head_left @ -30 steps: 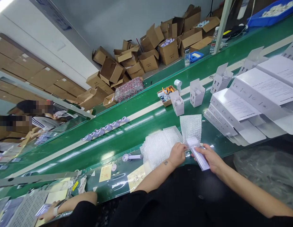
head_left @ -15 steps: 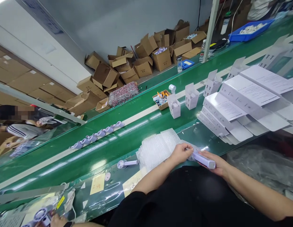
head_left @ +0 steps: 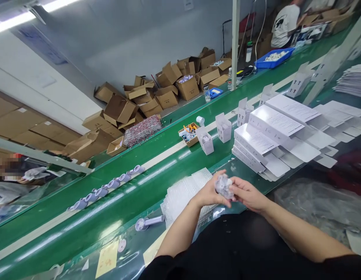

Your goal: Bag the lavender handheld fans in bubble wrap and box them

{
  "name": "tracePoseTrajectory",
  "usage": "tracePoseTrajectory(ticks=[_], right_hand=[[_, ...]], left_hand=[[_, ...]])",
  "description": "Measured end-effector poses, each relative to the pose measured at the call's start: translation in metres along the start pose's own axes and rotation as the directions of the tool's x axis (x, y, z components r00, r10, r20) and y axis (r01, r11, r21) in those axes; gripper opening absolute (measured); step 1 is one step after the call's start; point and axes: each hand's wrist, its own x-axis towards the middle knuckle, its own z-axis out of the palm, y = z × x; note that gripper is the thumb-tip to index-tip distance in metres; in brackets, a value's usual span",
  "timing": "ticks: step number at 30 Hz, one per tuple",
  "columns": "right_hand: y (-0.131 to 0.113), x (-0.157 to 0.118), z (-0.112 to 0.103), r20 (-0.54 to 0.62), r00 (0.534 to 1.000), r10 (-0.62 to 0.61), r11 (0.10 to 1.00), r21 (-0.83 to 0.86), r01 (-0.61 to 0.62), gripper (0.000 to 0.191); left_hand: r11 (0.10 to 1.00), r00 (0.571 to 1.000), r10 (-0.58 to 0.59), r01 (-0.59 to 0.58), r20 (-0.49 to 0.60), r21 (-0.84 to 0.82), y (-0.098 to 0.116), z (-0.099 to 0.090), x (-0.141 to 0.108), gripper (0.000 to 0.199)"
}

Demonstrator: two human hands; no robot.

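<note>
Both my hands meet around a purple handheld fan (head_left: 223,186) in clear bubble wrap, seen nearly end-on. My left hand (head_left: 210,191) curls round its left side, thumb below. My right hand (head_left: 247,193) pinches the wrap from the right with thumb and fingers. Just left of them a stack of bubble-wrap bags (head_left: 180,198) lies on the bench. Another purple fan (head_left: 149,221) lies unwrapped left of that stack. To the right of my hands are piled flat white boxes (head_left: 256,138) with printed sheets on top.
Several fans (head_left: 113,183) line the green conveyor (head_left: 157,171). Open white cartons (head_left: 223,127) and a small cardboard box of parts (head_left: 189,134) stand ahead. A blue tray (head_left: 274,58), a post and cardboard boxes are farther back. People are at the far left and upper right.
The wrapped fan has turned from lying lengthwise to nearly end-on, and my hands have closed around it. The view has shifted right; the co-worker's hand at lower left is out of view.
</note>
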Motion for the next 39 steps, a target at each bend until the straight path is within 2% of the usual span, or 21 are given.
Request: tracePoseTrajectory(ticks=[2,3,4,5,6,7,9,11,12,14,16,17,19,21,24,26,29,31,34,36,39], right_hand=[[-0.002,0.002,-0.013,-0.196,0.973,-0.125,0.992,-0.059,0.115,0.029],[-0.005,0.002,-0.024,-0.360,0.910,-0.204,0.978,-0.113,0.175,0.033],[-0.009,0.001,-0.036,-0.518,0.814,-0.262,0.964,-0.169,0.203,0.042],[-0.012,0.001,-0.049,-0.639,0.715,-0.284,0.959,-0.204,0.198,0.053],[-0.015,0.002,-0.060,-0.716,0.646,-0.265,0.964,-0.201,0.172,0.064],[-0.017,0.004,-0.068,-0.755,0.620,-0.214,0.977,-0.161,0.141,0.070],[-0.016,0.009,-0.074,-0.762,0.638,-0.108,0.992,-0.046,0.113,0.059],[-0.012,0.013,-0.069,-0.764,0.631,-0.134,0.987,-0.047,0.153,0.041],[-0.010,0.014,-0.064,-0.765,0.610,-0.207,0.977,-0.128,0.170,0.036],[-0.004,0.015,-0.055,-0.678,0.575,-0.457,0.875,-0.459,0.155,0.030],[0.000,0.016,-0.051,-0.419,0.584,-0.695,0.569,-0.817,0.091,0.025],[0.001,0.018,-0.051,-0.253,0.620,-0.742,0.371,-0.926,0.066,0.023],[0.004,0.027,-0.054,0.026,0.736,-0.677,0.054,-0.995,0.085,0.022],[0.009,0.042,-0.059,0.189,0.845,-0.500,-0.073,-0.982,0.176,0.021],[0.026,0.063,-0.065,0.293,0.893,-0.341,-0.031,-0.953,0.301,0.019],[0.043,0.074,-0.068,0.272,0.897,-0.350,0.068,-0.947,0.313,0.037],[0.069,0.084,-0.068,0.179,0.906,-0.382,0.241,-0.928,0.285,0.062],[0.081,0.089,-0.066,0.146,0.897,-0.417,0.312,-0.904,0.293,0.057],[0.089,0.093,-0.063,0.167,0.847,-0.505,0.342,-0.862,0.373,0.055],[0.090,0.095,-0.062,0.188,0.826,-0.532,0.339,-0.846,0.412,0.060],[0.092,0.097,-0.060,0.204,0.822,-0.532,0.308,-0.857,0.412,0.060]], left_hand=[[0.999,0.996,-0.046,0.047,-0.073,0.017,-0.004,0.009,0.003,0.062],[0.999,0.988,-0.048,0.052,-0.149,0.017,-0.007,0.012,0.003,0.049],[0.999,0.971,-0.043,0.047,-0.236,0.014,-0.011,0.014,0.002,0.041],[0.999,0.947,-0.039,0.043,-0.319,0.006,-0.015,0.014,0.000,0.037],[0.999,0.921,-0.045,0.043,-0.387,-0.013,-0.019,0.012,-0.002,0.035],[0.998,0.895,-0.058,0.044,-0.443,-0.042,-0.023,0.008,-0.004,0.034],[0.992,0.836,-0.090,0.028,-0.542,-0.121,-0.027,-0.003,-0.008,0.033],[0.976,0.768,-0.112,-0.036,-0.631,-0.216,-0.027,-0.020,-0.012,0.034],[0.960,0.732,-0.121,-0.086,-0.671,-0.266,-0.026,-0.029,-0.014,0.034],[0.912,0.660,-0.157,-0.189,-0.735,-0.364,-0.023,-0.050,-0.018,0.033],[0.854,0.589,-0.208,-0.279,-0.781,-0.438,-0.020,-0.067,-0.021,0.031],[0.829,0.559,-0.232,-0.315,-0.796,-0.463,-0.019,-0.074,-0.021,0.029],[0.795,0.523,-0.259,-0.362,-0.812,-0.487,-0.017,-0.078,-0.016,0.029],[0.789,0.534,-0.243,-0.377,-0.810,-0.485,-0.015,-0.073,-0.004,0.033],[0.850,0.607,-0.156,-0.320,-0.779,-0.420,-0.014,-0.054,0.017,0.045],[0.928,0.640,-0.081,-0.231,-0.764,-0.293,-0.012,-0.042,0.025,0.050],[0.998,0.630,0.026,-0.060,-0.776,-0.015,-0.005,-0.031,0.018,0.047],[0.991,0.626,0.081,0.029,-0.776,0.127,0.003,-0.028,0.005,0.042],[0.982,0.645,0.055,0.103,-0.762,0.158,0.010,-0.029,-0.010,0.038],[0.980,0.632,0.002,0.153,-0.775,0.127,0.011,-0.030,-0.011,0.037],[0.926,0.534,0.062,0.285,-0.843,0.248,0.006,-0.032,-0.002,0.032]])
